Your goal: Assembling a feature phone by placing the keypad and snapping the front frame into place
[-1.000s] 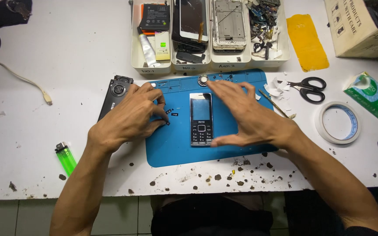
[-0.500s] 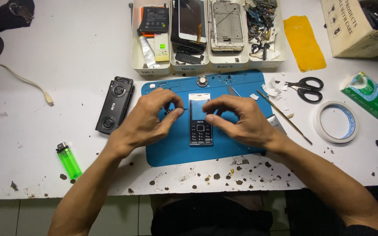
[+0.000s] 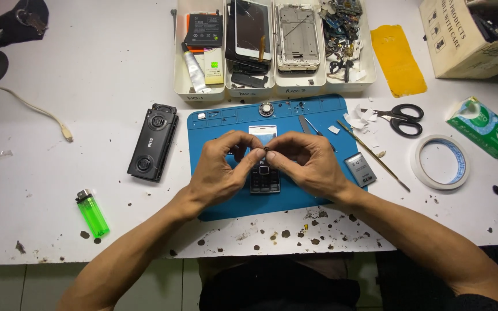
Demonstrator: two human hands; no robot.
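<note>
A small black keypad phone (image 3: 264, 179) lies face up on a blue work mat (image 3: 214, 124). My left hand (image 3: 220, 170) and my right hand (image 3: 312, 164) meet just above its screen. Their thumbs and forefingers pinch together on a tiny dark piece (image 3: 265, 150). What that piece is I cannot make out. The hands hide most of the phone's upper half; its keypad shows below the fingers.
A grey battery (image 3: 360, 169), a thin stick (image 3: 373, 155), scissors (image 3: 402, 118) and a tape roll (image 3: 440, 162) lie to the right. A black twin-lens device (image 3: 153, 141) and green lighter (image 3: 93, 213) lie left. White parts trays (image 3: 203, 92) stand behind the mat.
Both hands lay flat on the mat beside the phone, then drew inward. Now their fingertips are pinched together over the phone's screen.
</note>
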